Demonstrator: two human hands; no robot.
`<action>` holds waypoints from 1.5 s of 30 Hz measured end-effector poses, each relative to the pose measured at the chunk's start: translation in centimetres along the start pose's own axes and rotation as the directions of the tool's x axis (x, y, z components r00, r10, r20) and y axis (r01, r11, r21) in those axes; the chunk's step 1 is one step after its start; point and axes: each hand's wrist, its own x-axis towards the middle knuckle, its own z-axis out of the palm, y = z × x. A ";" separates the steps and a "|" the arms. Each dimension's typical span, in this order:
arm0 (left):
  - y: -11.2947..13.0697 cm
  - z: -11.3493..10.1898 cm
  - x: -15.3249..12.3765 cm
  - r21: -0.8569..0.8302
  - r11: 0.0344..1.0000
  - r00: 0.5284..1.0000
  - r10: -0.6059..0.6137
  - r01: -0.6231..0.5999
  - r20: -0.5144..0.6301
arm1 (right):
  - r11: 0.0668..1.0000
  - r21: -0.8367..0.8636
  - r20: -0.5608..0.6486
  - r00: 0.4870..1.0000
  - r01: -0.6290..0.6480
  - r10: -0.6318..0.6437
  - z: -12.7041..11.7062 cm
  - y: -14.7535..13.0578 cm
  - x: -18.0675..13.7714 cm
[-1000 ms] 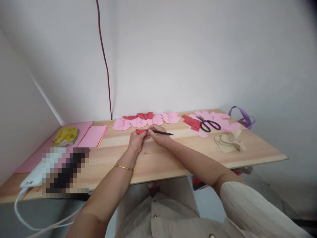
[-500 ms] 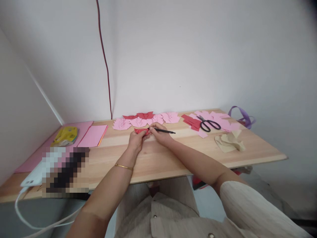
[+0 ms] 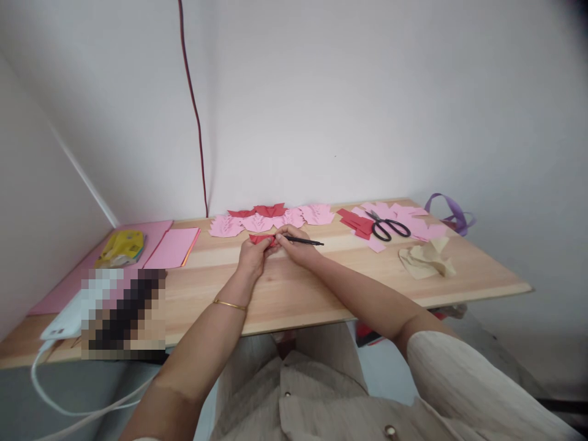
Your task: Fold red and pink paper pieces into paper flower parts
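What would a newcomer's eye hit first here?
Probably the hands at the middle of the table: the left hand pinches a small red fold, and the right hand holds a black pen. Next, the row of pink folds just beyond them, near the wall. Then the scissors, lying on the pink slips at the table's right.
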 end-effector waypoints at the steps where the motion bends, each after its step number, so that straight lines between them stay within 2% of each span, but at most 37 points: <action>1: 0.0 0.0 0.0 0.002 1.000 1.000 0.000 0.000 0.001 | 1.000 -0.010 -0.001 1.000 -0.001 0.001 0.0 0.0 0.0; 13: 0.1 0.1 -0.1 0.029 0.999 1.000 0.014 -0.014 -0.015 | 0.997 -0.082 -0.009 1.000 0.003 -0.004 -0.1 -0.5 -0.1; 45: 0.1 0.2 -0.2 0.032 0.999 1.000 0.023 -0.022 -0.010 | 0.997 -0.075 -0.003 1.000 -0.020 0.020 -0.1 -0.8 -0.2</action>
